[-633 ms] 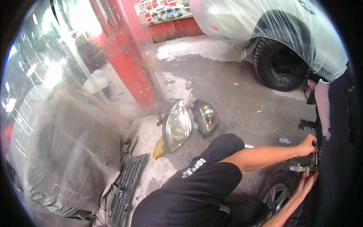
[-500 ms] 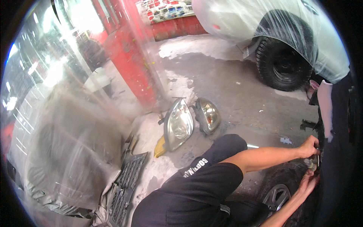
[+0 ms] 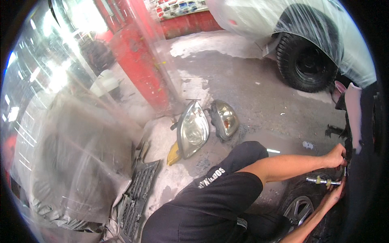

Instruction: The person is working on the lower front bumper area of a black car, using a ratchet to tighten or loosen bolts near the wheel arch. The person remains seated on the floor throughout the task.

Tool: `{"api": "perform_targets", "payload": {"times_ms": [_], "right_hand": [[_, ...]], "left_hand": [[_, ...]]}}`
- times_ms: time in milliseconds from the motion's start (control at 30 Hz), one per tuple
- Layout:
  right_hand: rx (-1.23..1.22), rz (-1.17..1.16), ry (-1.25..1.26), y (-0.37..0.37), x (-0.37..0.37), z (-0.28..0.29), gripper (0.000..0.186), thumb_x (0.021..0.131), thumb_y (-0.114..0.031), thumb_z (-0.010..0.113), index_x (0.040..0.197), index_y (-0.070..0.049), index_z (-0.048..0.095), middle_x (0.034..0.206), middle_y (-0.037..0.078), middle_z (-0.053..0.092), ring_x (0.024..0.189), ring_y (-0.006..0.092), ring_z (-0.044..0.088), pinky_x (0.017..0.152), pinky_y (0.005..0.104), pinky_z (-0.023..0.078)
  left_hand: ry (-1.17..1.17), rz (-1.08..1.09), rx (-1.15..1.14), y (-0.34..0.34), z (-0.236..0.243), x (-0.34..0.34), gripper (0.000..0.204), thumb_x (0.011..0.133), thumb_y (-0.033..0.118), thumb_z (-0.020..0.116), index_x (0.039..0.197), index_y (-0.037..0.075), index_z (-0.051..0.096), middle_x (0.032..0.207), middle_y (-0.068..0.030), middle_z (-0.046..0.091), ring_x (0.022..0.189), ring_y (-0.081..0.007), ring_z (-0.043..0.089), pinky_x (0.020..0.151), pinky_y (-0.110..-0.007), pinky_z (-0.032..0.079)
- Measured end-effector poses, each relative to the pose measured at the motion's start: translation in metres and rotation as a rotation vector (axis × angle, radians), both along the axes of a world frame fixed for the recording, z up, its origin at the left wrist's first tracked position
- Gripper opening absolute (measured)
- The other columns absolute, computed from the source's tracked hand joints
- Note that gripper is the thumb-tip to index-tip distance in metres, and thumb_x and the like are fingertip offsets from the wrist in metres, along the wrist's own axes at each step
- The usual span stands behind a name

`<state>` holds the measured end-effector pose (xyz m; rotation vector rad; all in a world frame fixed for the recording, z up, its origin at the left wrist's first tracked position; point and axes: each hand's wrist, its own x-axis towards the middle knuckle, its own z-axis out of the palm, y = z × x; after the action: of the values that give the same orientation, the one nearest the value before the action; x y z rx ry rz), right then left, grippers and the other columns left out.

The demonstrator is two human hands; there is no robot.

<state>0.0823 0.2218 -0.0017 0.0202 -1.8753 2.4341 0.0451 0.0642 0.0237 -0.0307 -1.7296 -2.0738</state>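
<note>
At the right, my bare arms reach toward a dark car body panel (image 3: 362, 194). My left hand (image 3: 335, 157) is closed against the panel's edge; what its fingers hold is hidden. A thin shiny bar (image 3: 345, 170) shows just below it. My right hand (image 3: 334, 193), lower down, is closed on the end of a silver rod-shaped tool (image 3: 324, 181) with yellowish bands. The tool lies roughly level, its free end pointing left; its exact kind is unclear. Below my left forearm is a wheel with a spoked rim (image 3: 299, 209).
Two detached headlights (image 3: 193, 131) (image 3: 225, 120) lie on the stained floor (image 3: 259, 89). A black grille (image 3: 137, 198) lies beside a covered bulky object (image 3: 81, 162). A red post (image 3: 142, 69) stands behind. Plastic sheeting drapes a light-coloured vehicle (image 3: 251, 20) with a black tyre (image 3: 304, 62).
The silver tool has swung out to the left and now shows its length; before, it was a blur between my hands. My left hand has shifted slightly. The view has tilted slightly.
</note>
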Motion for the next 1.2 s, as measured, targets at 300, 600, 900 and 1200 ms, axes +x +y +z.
{"api": "perform_targets", "payload": {"times_ms": [300,600,900,1200], "right_hand": [[-0.065,0.147,-0.031,-0.014,0.038,0.013,0.030,0.099,-0.023,0.048,0.119,-0.005,0.060,0.103,0.006,0.061,0.088,0.0160,0.057,0.075,0.0317,0.046],[-0.552,0.153,-0.204,-0.018,0.045,0.052,0.034,0.110,-0.032,0.028,0.123,-0.007,0.048,0.099,0.014,0.061,0.062,0.0107,0.045,0.056,0.0293,0.043],[-0.552,0.058,-0.271,-0.027,0.056,0.076,0.035,0.111,-0.030,0.028,0.122,-0.003,0.047,0.094,0.021,0.062,0.050,0.0081,0.040,0.045,0.0203,0.038],[-0.465,-0.118,-0.293,-0.034,0.045,0.073,0.030,0.109,-0.027,0.033,0.120,-0.004,0.049,0.091,0.020,0.061,0.048,0.0093,0.040,0.035,0.0197,0.030]], "left_hand": [[0.108,0.091,-0.507,-0.011,0.028,0.034,0.016,0.076,0.008,0.073,0.083,-0.006,0.070,0.073,-0.0129,0.067,0.064,-0.0204,0.064,0.059,-0.036,0.051],[-0.002,-0.182,-0.071,-0.010,0.025,0.029,0.018,0.089,0.006,0.074,0.095,-0.009,0.065,0.078,-0.0112,0.069,0.063,-0.0153,0.066,0.056,-0.028,0.053],[0.104,-0.256,-0.065,-0.017,0.009,0.020,0.017,0.092,0.007,0.072,0.095,-0.007,0.063,0.082,-0.0105,0.069,0.068,-0.0156,0.067,0.060,-0.028,0.052],[0.294,-0.190,-0.133,-0.014,-0.008,0.007,0.019,0.092,0.010,0.073,0.095,-0.006,0.062,0.084,-0.0070,0.068,0.069,-0.0113,0.063,0.061,-0.027,0.050]]}}
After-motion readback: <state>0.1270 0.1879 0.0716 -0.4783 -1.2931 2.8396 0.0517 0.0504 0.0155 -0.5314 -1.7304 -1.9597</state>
